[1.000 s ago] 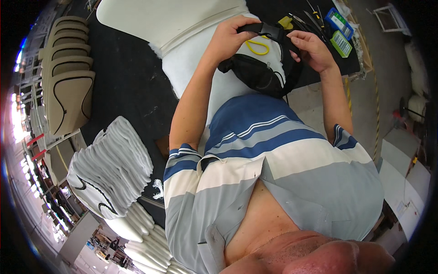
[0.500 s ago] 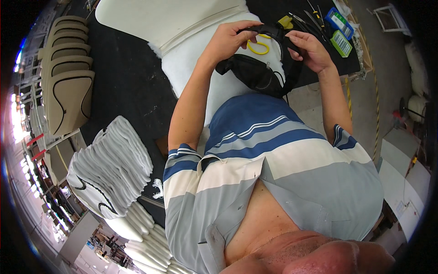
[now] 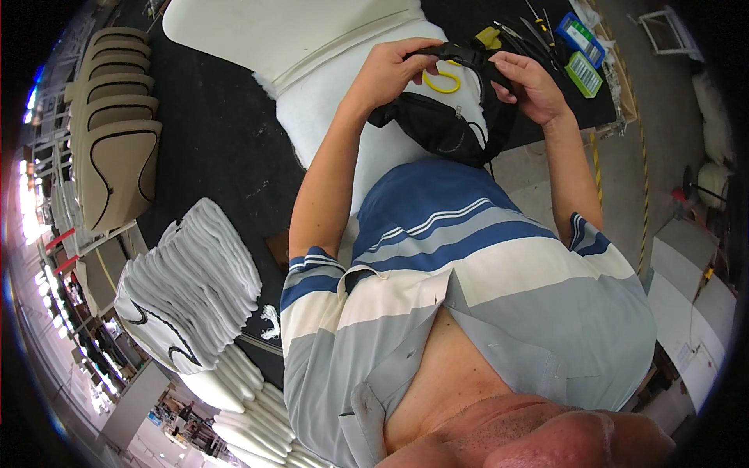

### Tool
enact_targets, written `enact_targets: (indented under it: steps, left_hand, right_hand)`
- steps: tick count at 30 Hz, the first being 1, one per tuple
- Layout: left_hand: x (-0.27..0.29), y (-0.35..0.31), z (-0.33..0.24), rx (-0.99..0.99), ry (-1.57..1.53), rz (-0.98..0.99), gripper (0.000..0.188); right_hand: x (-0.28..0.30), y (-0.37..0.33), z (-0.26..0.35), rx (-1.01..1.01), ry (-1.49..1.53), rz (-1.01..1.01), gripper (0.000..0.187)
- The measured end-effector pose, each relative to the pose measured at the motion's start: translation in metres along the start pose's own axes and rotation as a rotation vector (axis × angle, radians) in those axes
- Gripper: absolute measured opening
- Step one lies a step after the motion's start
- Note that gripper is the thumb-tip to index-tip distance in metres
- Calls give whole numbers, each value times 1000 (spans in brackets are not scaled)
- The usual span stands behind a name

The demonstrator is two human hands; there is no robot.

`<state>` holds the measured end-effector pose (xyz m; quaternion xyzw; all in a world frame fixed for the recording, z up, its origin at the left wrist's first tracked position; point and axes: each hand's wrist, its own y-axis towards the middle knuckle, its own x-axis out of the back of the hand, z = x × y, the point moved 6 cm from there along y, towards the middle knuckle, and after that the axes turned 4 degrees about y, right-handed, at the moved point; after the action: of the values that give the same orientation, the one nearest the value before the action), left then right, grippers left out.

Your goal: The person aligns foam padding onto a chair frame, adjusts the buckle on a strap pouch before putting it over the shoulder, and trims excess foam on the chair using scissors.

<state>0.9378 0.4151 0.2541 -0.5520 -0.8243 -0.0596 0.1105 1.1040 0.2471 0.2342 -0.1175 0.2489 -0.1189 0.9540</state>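
Note:
My left hand (image 3: 396,72) is closed on one side of a black strap with a buckle (image 3: 452,51), thumb and fingers pinching it. Opposite it, my right hand (image 3: 537,87) grips the strap's other side near the buckle. From this strap hangs a black waist bag (image 3: 438,129) with a zipper, close against my shirt front. Whether the buckle is fastened, I cannot tell. Just below the strap shows a yellow loop (image 3: 442,82), like a scissors handle, lying over white padding (image 3: 316,117); its remainder is hidden.
A cream panel (image 3: 257,23) lies at the far end of the black table (image 3: 218,140). Hand tools (image 3: 538,35), a blue box (image 3: 580,39) and a green box (image 3: 583,75) sit at far right. White covers (image 3: 195,281) and beige shells (image 3: 117,164) are stacked at left.
Both hands keep their grip on the strap. The buckle part between them has shifted and turned slightly; the bag hangs in the same place.

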Motion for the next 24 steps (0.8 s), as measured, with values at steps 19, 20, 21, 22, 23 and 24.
enact_targets:
  steps: [19, 20, 21, 22, 23, 24]
  left_hand:
    - [3, -2, 2, -48, -55, -24, 32]
    - [3, -2, 4, -49, -69, -19, 32]
    - [3, -2, 4, -50, -83, -14, 32]
    - [3, -2, 3, -50, -83, -15, 32]
    - [3, -3, 2, -27, -85, -6, 32]
    - [2, -3, 0, -5, -86, 2, 31]
  right_hand:
    - [-7, -2, 3, -6, -11, 7, 27]
    - [-13, -2, 5, -3, -30, 21, 31]
    - [-19, -2, 8, 0, -48, 36, 35]
    - [-25, -2, 9, -2, -48, 37, 35]
    - [-30, -2, 12, 19, -54, 23, 41]
    - [-34, -1, 13, 39, -60, 9, 47]
